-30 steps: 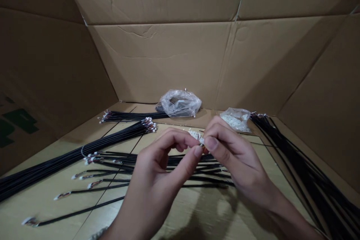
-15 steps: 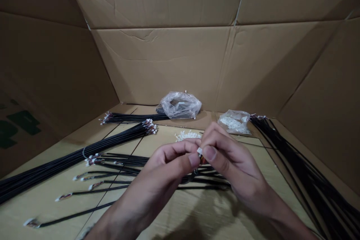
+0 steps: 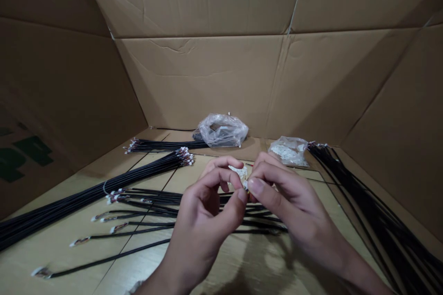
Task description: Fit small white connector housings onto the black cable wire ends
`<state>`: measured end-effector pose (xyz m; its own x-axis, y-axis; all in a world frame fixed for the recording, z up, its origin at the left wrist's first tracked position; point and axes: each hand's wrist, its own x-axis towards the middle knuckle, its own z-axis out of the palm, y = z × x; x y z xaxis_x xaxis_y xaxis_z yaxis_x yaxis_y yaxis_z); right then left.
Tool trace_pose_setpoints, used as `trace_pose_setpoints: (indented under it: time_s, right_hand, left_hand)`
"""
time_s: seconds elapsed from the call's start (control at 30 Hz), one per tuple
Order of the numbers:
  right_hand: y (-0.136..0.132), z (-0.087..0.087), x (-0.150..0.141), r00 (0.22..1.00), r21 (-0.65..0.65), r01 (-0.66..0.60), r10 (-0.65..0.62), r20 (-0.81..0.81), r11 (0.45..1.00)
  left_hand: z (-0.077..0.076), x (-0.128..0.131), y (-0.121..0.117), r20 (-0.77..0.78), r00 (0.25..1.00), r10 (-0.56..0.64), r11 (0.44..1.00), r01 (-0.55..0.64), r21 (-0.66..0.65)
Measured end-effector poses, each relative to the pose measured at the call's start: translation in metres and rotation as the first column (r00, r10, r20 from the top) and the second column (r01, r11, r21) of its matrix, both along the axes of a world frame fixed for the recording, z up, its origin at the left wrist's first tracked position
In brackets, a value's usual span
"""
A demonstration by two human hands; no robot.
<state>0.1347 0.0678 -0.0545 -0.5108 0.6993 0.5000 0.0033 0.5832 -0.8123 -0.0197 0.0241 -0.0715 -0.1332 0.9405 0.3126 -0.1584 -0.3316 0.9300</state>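
Note:
A small white connector (image 3: 245,185) sits between the thumb and bent index finger of my right hand (image 3: 287,198), over the middle of the table. Thin coloured wires (image 3: 249,197) show just beneath it, partly covered by the fingers. My left hand (image 3: 211,212) meets it from the left, thumb and index tips pinched together beside the connector; what lies between them is too small to make out. Its other fingers are curled and lifted. Below both hands lie several black cables (image 3: 138,227) with white connectors at their left ends.
A tied bundle of black cables (image 3: 138,173) lies at left, another (image 3: 166,144) behind it by a clear plastic bag (image 3: 223,130). Loose white connectors (image 3: 239,172) lie behind my hands. A bag of white parts (image 3: 289,151) and more black cables (image 3: 367,198) are at right. Cardboard walls (image 3: 200,78) surround the table.
My left hand has turned, its fingers lifting away and curling, leaving thumb and index pinched at the connector. The right hand has stayed almost in place.

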Motion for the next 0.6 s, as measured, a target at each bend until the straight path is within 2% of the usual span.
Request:
trace_pose_setpoints:
  time_s: [0.1, 0.2, 0.4, 0.6]
  right_hand:
    - [0.000, 0.003, 0.002, 0.998, 0.004, 0.017, -0.018, 0.057, 1.000]
    - [0.001, 0.006, 0.003, 0.995, 0.013, 0.015, -0.016, 0.100, 1.000]
    - [0.002, 0.007, 0.006, 0.987, 0.094, 0.030, -0.044, 0.155, 0.995]
    - [0.011, 0.008, 0.008, 0.988, -0.020, -0.005, 0.009, 0.157, 1.000]
  left_hand:
    - [0.002, 0.001, -0.003, -0.146, 0.978, 0.150, 0.984, -0.133, 0.119]
    - [0.001, 0.004, -0.005, -0.255, 0.935, 0.247, 0.959, -0.199, 0.200]
    - [-0.005, 0.005, -0.005, -0.340, 0.888, 0.308, 0.936, -0.219, 0.277]
    - [-0.005, 0.002, -0.004, -0.383, 0.861, 0.335, 0.923, -0.217, 0.319]
